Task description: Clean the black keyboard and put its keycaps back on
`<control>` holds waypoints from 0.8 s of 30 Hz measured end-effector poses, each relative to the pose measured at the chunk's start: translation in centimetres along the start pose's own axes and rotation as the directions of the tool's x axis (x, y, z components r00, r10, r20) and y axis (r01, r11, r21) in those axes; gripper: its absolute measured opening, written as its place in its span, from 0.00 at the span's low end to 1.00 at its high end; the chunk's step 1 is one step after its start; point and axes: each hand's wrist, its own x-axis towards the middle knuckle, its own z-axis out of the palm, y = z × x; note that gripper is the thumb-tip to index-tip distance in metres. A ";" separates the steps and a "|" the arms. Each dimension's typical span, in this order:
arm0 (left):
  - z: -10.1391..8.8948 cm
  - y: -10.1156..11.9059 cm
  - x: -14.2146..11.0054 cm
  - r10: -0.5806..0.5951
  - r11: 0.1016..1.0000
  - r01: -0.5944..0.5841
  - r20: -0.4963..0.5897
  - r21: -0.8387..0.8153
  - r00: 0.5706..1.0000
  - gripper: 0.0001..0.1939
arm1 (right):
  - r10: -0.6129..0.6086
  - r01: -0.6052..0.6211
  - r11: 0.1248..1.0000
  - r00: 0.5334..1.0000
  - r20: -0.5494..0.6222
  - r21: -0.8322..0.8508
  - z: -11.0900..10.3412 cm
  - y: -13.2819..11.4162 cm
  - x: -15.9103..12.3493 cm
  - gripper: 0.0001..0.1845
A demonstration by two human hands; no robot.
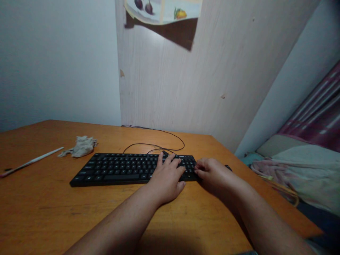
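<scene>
Plainly, the work centres on a long black plastic keyboard with pale-lettered keys (119, 168), which lies flat on an orange-brown wooden table (53, 219), its long side running across in front of the person. Over its right-hand part reaches the person's left hand (167, 180), palm down, the fingers loosely spread and lying over the keys, grasping nothing that shows; its thumb sticks out to the right near the keyboard's front edge. Just beside it, at the keyboard's right end, is the right hand (212, 173), its fingers curled inward with the tips drawn close together by the last keys; whether they pinch something small cannot be told. Past that hand's far side a small dark object (228, 167) peeps out, mostly hidden. Behind the keyboard a thin black cable (183, 143) loops over the wood and runs back to the foot of a pale wood-grained panel (164, 81). To the left, near the keyboard's far left corner, sits a crumpled greyish-white rag (82, 147), and farther left lies a long slender stick (39, 158), white toward its far end and darker toward the near one. High on the panel hangs a curling paper poster with painted fruit (162, 12). Beyond the table's right edge are rumpled pinkish bedding (273, 170) and a purple striped curtain (316, 109).
</scene>
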 end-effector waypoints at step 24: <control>-0.1 0.1 0.0 0.004 1.000 -0.004 0.004 -0.009 1.000 0.20 | -0.096 0.094 0.995 0.994 -0.051 -0.047 0.0 -1.2 -0.3 0.07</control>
